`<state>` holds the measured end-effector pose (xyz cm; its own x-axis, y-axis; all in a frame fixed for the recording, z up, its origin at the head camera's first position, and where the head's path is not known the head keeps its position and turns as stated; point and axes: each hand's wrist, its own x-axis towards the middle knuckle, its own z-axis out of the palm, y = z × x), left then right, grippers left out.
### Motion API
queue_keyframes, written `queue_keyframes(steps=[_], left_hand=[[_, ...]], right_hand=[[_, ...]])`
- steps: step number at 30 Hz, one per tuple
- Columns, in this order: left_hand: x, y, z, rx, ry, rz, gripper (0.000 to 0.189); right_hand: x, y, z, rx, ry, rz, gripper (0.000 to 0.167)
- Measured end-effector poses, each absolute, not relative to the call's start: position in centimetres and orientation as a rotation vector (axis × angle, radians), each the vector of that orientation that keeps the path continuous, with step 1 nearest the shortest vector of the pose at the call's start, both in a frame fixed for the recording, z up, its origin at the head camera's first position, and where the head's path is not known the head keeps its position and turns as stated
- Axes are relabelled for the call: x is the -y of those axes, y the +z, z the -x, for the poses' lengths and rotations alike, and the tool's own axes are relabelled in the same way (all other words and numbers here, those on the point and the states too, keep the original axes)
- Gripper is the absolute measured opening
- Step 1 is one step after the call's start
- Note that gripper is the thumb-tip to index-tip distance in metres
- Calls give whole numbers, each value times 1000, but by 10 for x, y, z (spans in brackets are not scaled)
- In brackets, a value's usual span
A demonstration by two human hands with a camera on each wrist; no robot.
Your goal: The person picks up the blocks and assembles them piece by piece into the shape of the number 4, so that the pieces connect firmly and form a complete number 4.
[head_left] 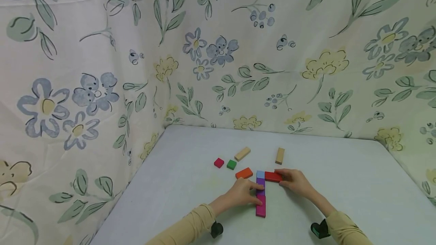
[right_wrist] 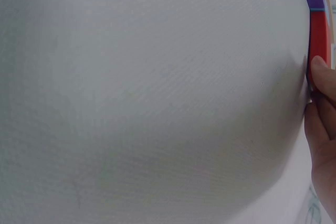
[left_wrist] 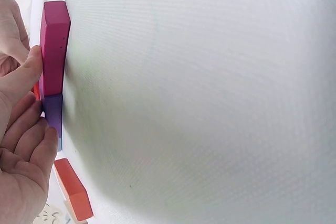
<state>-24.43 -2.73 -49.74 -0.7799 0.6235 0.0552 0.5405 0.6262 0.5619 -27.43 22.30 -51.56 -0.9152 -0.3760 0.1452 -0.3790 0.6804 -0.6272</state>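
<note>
A row of blocks lies on the white table: a magenta block point(head_left: 260, 211) nearest, then a purple block point(head_left: 260, 181), then a light blue block point(head_left: 260, 174). From the blue end a red block point(head_left: 271, 177) extends to the right, forming a corner. My left hand point(head_left: 241, 193) rests against the row, its thumb on the magenta block and its fingertips on the purple one. With thumb and fingers, my right hand point(head_left: 298, 183) pinches the red block's right end. The right wrist view shows the right thumb on the red block point(right_wrist: 319, 38).
Left of the corner lies an orange block point(head_left: 243, 173). Farther back are a small crimson block point(head_left: 219, 163), a green block point(head_left: 231, 165) and two plain wooden blocks, one to the left point(head_left: 242, 154) and one to the right point(head_left: 280, 155). A floral cloth point(head_left: 259, 97) hangs behind the table.
</note>
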Motion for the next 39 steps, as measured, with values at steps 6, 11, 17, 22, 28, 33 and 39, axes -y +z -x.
queue_keyframes(steps=[6, 11, 17, 22, 28, 33, 39], left_hand=[[28, -497, 244, -2704, 864, -986, 45], [28, -498, 244, -2700, 866, -981, 45], [27, -498, 244, -2698, 861, -984, 45], [27, -497, 244, -2696, 864, -974, 45], [27, -497, 243, -2696, 861, -973, 44], [27, -497, 243, -2703, 862, -967, 44], [27, -498, 243, -2706, 860, -952, 44]], right_hand=[[-224, -516, 274, 2863, 1066, -675, 42], [-224, -516, 274, 2868, 1071, -669, 41], [-223, -516, 274, 2878, 1073, -653, 41], [-223, -516, 274, 2881, 1064, -655, 42], [-223, -517, 275, 2882, 1076, -651, 41], [-223, -516, 275, 2883, 1062, -659, 42], [-223, -515, 275, 2880, 1078, -652, 43]])
